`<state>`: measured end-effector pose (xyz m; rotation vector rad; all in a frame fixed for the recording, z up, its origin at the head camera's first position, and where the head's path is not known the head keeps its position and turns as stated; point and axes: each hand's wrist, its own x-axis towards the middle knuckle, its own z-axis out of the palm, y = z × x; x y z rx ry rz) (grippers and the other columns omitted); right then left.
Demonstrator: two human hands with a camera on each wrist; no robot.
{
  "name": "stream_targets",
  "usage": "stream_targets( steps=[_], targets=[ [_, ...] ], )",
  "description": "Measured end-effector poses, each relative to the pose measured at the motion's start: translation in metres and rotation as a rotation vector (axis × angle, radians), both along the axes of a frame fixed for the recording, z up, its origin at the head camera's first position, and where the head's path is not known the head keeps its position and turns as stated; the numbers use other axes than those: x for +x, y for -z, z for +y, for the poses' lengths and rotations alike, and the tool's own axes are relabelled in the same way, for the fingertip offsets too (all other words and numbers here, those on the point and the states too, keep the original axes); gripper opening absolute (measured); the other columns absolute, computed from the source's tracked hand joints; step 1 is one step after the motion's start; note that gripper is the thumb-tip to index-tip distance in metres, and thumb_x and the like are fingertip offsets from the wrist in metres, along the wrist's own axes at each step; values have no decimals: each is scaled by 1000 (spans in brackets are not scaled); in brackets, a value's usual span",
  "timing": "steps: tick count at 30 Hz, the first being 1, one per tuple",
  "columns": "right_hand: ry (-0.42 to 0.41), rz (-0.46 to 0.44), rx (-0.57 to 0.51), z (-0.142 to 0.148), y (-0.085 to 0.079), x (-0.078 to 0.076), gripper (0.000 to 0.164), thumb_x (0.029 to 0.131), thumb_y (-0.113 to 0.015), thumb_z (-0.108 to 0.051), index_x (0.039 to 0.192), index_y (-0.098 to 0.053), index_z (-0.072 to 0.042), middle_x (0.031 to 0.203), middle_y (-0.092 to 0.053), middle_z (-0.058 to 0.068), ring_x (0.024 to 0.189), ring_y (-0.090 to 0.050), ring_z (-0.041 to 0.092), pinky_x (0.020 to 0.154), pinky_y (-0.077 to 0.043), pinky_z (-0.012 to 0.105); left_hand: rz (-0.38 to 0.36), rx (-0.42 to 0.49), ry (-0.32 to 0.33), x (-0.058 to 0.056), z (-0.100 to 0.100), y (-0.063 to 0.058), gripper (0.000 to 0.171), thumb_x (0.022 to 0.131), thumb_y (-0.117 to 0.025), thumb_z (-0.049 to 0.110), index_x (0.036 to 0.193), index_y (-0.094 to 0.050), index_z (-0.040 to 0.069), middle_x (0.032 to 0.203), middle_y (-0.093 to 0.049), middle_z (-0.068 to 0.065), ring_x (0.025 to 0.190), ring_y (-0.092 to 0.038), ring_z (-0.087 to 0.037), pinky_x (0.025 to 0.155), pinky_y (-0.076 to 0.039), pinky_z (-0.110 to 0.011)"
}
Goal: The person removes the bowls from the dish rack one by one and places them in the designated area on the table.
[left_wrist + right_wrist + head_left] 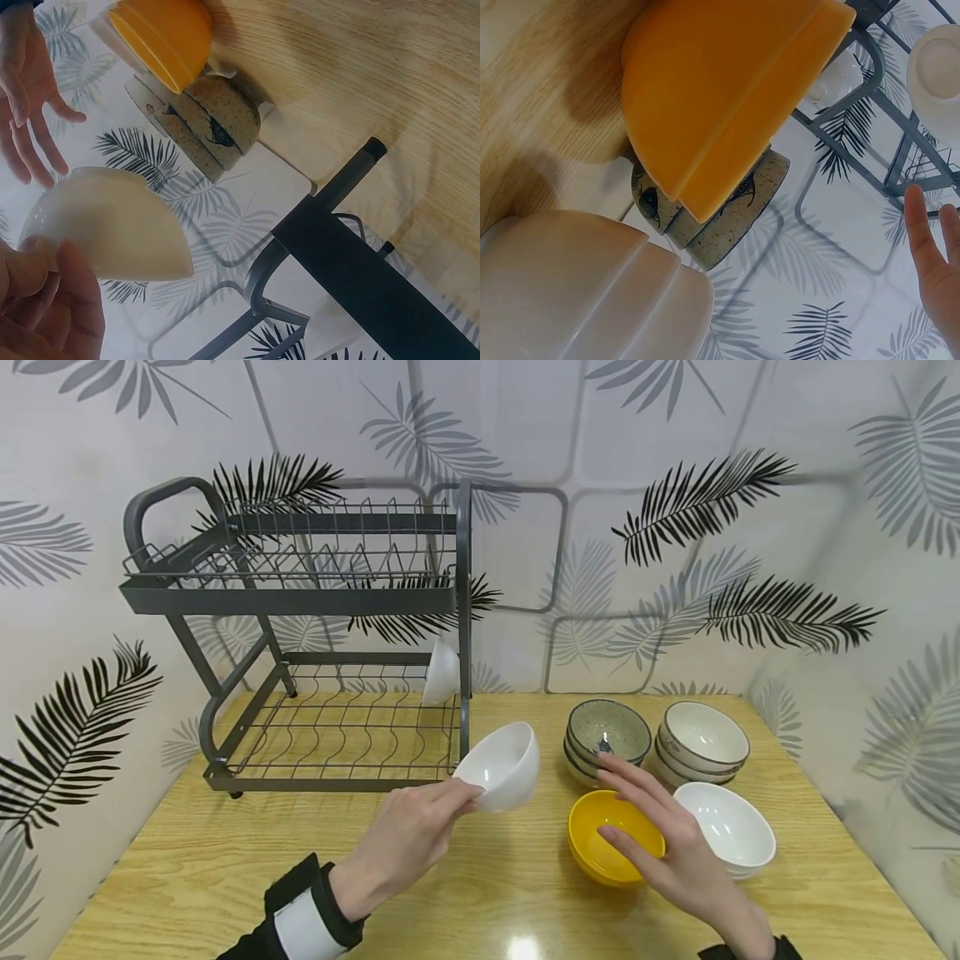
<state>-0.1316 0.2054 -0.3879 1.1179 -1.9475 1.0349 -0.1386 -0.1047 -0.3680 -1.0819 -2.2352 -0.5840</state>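
Note:
My left hand (pixel 405 831) pinches the rim of a small white bowl (pixel 504 770) between thumb and fingers. The bowl is held tilted in the air beside the rack's right front corner. In the left wrist view the bowl's outer side (pixel 112 225) shows above the fingertips. My right hand (pixel 678 852) hovers with its fingers spread and holds nothing. It is over the right side of the yellow bowls (pixel 609 814), partly covering them and the white bowls (pixel 731 827). The right wrist view shows yellow bowls (pixel 712 90) nested in one another.
A dark grey two-tier dish rack (pixel 292 602) stands at the left. One white bowl (pixel 441 677) leans on its edge at the lower tier's right end. Speckled grey bowls (pixel 615 727) and cream bowls with a dark rim (pixel 708 731) are stacked near the wall.

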Motion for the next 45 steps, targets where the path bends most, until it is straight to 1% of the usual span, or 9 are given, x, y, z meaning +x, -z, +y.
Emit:
stream_targets(
  steps=[2,6,11,19,25,30,34,39,45],
  targets=[
    [2,-3,5,-1,0,0,51,100,-63,-29,132,-58,11,148,-53,20,142,-48,15,116,-39,18,6,-7,3,0,0,0,17,86,-73,-1,101,-71,5,92,-77,-4,70,-72,-13,56,-54,-17],
    [0,-9,12,-1,0,0,52,100,-63,-30,131,-58,11,147,-53,22,144,-47,16,117,-38,18,22,-29,3,1,1,0,17,86,-73,1,102,-71,6,92,-77,-4,69,-71,-12,53,-52,-16],
    [-12,-12,22,-2,1,0,51,100,-64,-29,132,-58,10,145,-55,23,144,-47,16,118,-38,19,26,-56,5,1,2,-1,15,87,-73,3,102,-72,8,92,-77,-3,71,-71,-10,55,-53,-16],
    [-25,-21,68,-7,2,3,45,99,-65,-25,133,-60,4,144,-57,19,142,-49,16,119,-37,19,39,-95,41,1,4,0,18,87,-73,5,105,-73,10,95,-78,-1,78,-74,-11,60,-56,-16],
    [-18,-6,76,-12,1,5,44,99,-65,-26,132,-61,3,141,-58,22,140,-51,16,118,-37,20,61,-133,64,2,5,-2,21,86,-74,7,106,-74,13,94,-77,3,77,-73,-8,59,-53,-12],
    [-48,0,83,-16,0,5,45,99,-65,-25,131,-60,7,142,-57,23,141,-50,17,118,-38,20,75,-188,70,3,8,-2,27,82,-77,2,105,-74,15,93,-77,6,76,-73,-7,63,-56,-15],
    [-57,6,95,-18,0,4,44,101,-63,-27,130,-61,6,141,-57,23,141,-50,17,117,-39,19,88,-255,63,6,10,-4,26,83,-77,5,106,-74,15,94,-77,6,79,-74,-8,63,-57,-17],
    [-56,28,104,-20,1,4,41,101,-60,-28,127,-65,4,136,-60,21,139,-52,18,116,-39,19,73,-315,56,8,13,-5,24,85,-76,9,106,-74,18,95,-76,9,80,-73,-6,59,-53,-15],
    [-73,69,126,-22,5,3,35,101,-60,-27,121,-69,1,123,-68,16,127,-60,21,114,-41,17,9,-366,104,10,17,-7,29,85,-75,4,109,-73,20,99,-76,9,86,-72,-6,63,-52,-12]
  ],
)
